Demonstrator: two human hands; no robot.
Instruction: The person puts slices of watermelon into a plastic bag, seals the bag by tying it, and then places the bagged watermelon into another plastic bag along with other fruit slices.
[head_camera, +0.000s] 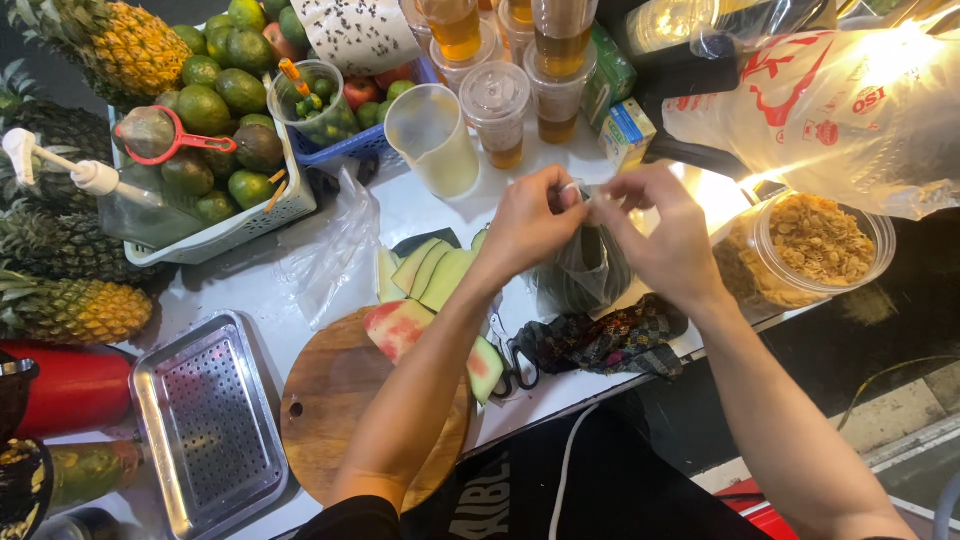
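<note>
Clear plastic bag of dark green contents hangs just above the white surface, pinched at its mouth by both hands: the left hand and the right hand each have their fingers closed on its top edge. Below it lie a dark patterned cloth, scissors and melon slices by a round wooden board.

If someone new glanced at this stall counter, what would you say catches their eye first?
The two hands at centre: the left hand and right hand pinch the top of a clear plastic bag holding something dark green. Below them, watermelon slices lie on a round wooden cutting board. At upper left, a white basket of green citrus fruit sits beside pineapples.
</note>
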